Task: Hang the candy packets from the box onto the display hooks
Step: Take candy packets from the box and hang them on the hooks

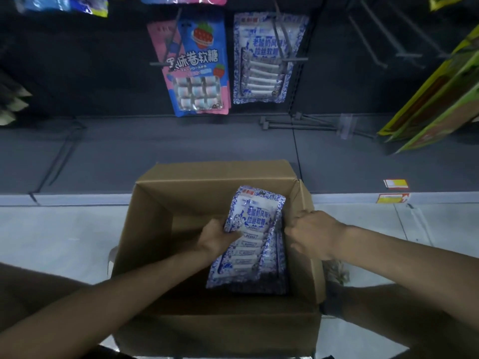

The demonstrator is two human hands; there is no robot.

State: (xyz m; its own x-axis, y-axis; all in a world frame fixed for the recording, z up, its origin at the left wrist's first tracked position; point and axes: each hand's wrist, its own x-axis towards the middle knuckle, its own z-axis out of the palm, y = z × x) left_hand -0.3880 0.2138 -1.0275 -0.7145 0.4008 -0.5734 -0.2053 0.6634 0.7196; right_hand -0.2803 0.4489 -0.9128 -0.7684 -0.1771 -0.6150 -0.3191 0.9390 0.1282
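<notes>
One candy packet [255,224] by right wall of box [160,229], held by left hand [216,237]; right hand [311,233] grips that wall's rim.

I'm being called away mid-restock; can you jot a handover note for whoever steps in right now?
Left hand grips the top blue-and-white candy packet inside the cardboard box.
Right hand holds the box's right wall.
A stack of matching packets lies beneath the held one.
Done: hung packets of the same kind, up ahead.
Left: lift this one out, hang it, then the rest; empty hooks stand further right.
</notes>
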